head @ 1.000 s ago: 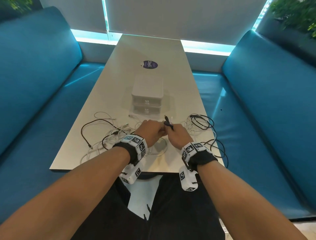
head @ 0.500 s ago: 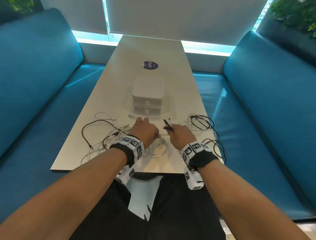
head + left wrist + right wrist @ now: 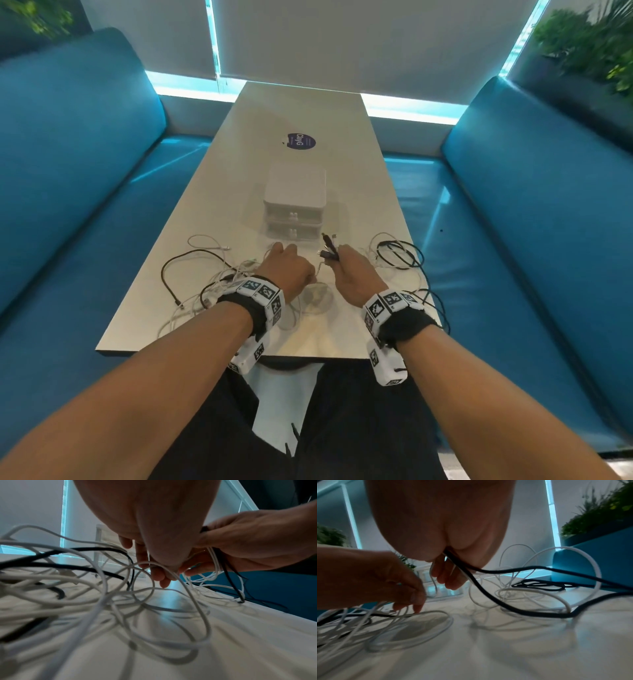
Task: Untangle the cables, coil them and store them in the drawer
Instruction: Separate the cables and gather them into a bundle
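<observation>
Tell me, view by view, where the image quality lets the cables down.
Head view: sharp at centre, wide-angle bending at the blue benches. Left wrist view: near white cable loops smeared and out of focus, left hand dark against the window. Right wrist view: right hand backlit, black cable fairly crisp, glare on the pale tabletop.

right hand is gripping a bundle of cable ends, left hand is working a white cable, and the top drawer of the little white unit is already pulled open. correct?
Not quite: both drawers of the drawer unit are shut, as the head view shows. The rest holds: the right hand grips a bundle of cable ends, and the left hand works a white cable.
</observation>
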{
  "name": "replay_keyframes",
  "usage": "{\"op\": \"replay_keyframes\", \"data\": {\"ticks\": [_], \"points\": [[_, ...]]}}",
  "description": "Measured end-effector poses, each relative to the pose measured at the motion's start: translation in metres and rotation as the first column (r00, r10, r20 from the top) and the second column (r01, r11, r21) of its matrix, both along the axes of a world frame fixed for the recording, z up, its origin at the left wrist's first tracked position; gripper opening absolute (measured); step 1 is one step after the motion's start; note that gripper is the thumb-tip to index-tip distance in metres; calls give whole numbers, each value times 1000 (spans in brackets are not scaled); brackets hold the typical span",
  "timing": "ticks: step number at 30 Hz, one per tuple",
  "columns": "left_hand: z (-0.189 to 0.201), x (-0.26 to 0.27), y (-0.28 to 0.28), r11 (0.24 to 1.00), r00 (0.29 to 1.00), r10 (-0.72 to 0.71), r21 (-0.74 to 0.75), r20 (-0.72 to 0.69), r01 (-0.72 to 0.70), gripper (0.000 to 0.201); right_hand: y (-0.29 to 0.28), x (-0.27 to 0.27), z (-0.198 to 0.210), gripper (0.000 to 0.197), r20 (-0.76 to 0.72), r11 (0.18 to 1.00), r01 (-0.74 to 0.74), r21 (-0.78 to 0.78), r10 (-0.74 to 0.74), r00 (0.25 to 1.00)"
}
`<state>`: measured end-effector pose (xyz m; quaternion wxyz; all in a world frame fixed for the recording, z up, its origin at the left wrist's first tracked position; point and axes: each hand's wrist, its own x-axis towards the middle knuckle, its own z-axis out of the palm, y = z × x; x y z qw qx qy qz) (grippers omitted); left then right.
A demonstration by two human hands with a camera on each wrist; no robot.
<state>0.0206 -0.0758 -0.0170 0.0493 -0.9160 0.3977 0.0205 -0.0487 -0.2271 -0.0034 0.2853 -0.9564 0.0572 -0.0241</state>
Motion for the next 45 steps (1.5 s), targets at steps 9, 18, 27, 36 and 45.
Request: {"op": "replay_keyframes", "data": {"ticks": [9, 18, 27, 36, 45], "points": [[2, -12, -6, 993, 994, -113, 44, -12, 113, 25, 8, 1, -2, 21, 50, 997, -14, 77, 10, 999], [-3, -13, -9, 991, 993, -117, 63, -9, 117, 26, 1, -4, -7, 24, -93, 973, -151, -174, 136, 986], [7, 1, 5, 988, 993, -115, 109, 29, 111, 34, -24, -14, -15, 22, -190, 905, -16, -425, -71, 979], [5, -9, -2, 997, 994, -68, 52, 88, 64, 27, 3, -2, -11, 22, -140, 997, 4, -77, -15, 990], [2, -7, 0, 998, 987, -59, 19, 150, 56, 25, -1, -2, -10, 28, -209, 991, -86, -104, 63, 976]]}}
